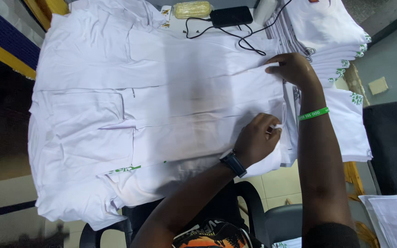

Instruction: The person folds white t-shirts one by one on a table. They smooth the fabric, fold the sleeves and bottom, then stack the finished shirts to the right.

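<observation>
A white shirt lies spread flat over the table, with a small green print near its lower edge. My left hand, a dark watch on its wrist, pinches the shirt's right edge near the table's front. My right hand, with a green band on its wrist, grips the same edge farther back. Both hands hold folds of the white cloth.
A stack of folded white shirts with green prints stands at the right. A black power bank with a black cable and a yellowish packet lie at the back. A dark chair is below me.
</observation>
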